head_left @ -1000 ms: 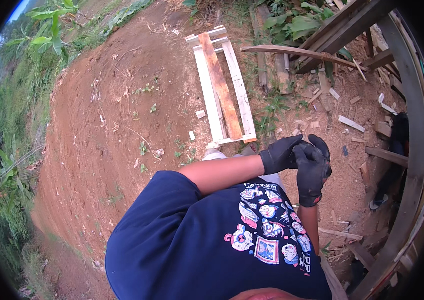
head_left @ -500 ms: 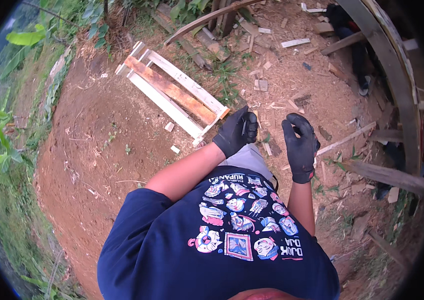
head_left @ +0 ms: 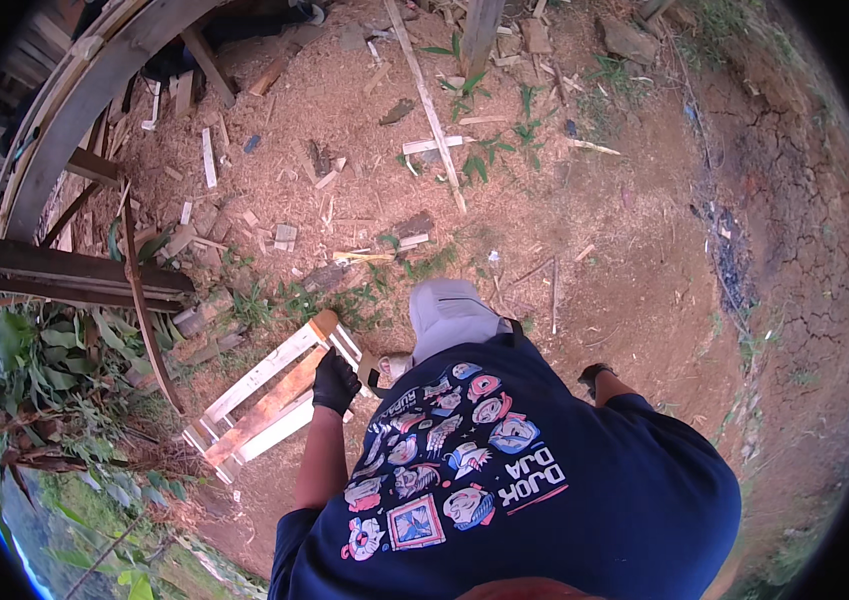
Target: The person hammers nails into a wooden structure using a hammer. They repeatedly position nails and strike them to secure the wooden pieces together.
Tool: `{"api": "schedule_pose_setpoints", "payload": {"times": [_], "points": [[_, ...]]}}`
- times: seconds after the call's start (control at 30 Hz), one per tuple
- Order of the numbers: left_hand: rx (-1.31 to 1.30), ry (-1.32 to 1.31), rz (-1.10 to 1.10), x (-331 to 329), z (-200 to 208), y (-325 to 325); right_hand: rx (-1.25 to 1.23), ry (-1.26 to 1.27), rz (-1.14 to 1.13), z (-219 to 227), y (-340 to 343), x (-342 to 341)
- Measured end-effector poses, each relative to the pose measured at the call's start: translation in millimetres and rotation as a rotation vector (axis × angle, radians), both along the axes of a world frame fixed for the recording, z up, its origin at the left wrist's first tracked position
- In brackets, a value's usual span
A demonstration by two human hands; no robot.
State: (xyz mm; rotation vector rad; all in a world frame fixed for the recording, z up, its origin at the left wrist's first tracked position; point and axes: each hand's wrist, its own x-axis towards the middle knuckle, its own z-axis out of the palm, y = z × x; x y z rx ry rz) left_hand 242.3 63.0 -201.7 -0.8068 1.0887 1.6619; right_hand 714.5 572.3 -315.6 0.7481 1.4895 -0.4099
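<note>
1. the dark blue t-shirt carries bold white lettering near its lower print and smaller lettering by the top edge, around colourful cartoon drawings; it is the only writing that shows clearly.
2. the pale wooden frame lies slanted on the ground to the left of the left hand, with a reddish-brown board running lengthwise between its rails.
3. the left hand, black-gloved, overlaps the frame's near end in view; whether it touches the wood, i cannot tell.
4. its fingers bend inward; how tightly, and around what if anything, is hidden.
5. the right hand, also dark-gloved, hangs well apart from the frame, partly out of sight; its opening and any hold cannot be told.
6. wood scraps litter the sawdusty ground beyond.
</note>
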Motion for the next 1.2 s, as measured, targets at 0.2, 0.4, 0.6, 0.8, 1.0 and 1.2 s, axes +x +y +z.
{"api": "schedule_pose_setpoints", "payload": {"times": [0.2,0.4,0.6,0.8,1.0,1.2], "points": [[0.007,-0.021,-0.342,-34,-19,107,0.180,0.099,-1.028,18,-77,34],[0.096,-0.032,-0.756,-76,-4,310,-0.026,0.709,-0.361,-8,-43,-5],[-0.010,-0.015,-1.009,-102,9,464,0.273,0.545,-1.281,-5,59,7],[-0.347,0.451,-1.460,-151,-12,498,0.505,0.594,-1.419,81,162,18],[-0.856,0.959,-1.777,-236,-44,455,0.427,0.624,-1.866,56,189,-14],[-0.863,0.646,-2.051,-222,-43,541,0.232,1.075,-1.381,41,230,-7]]}}
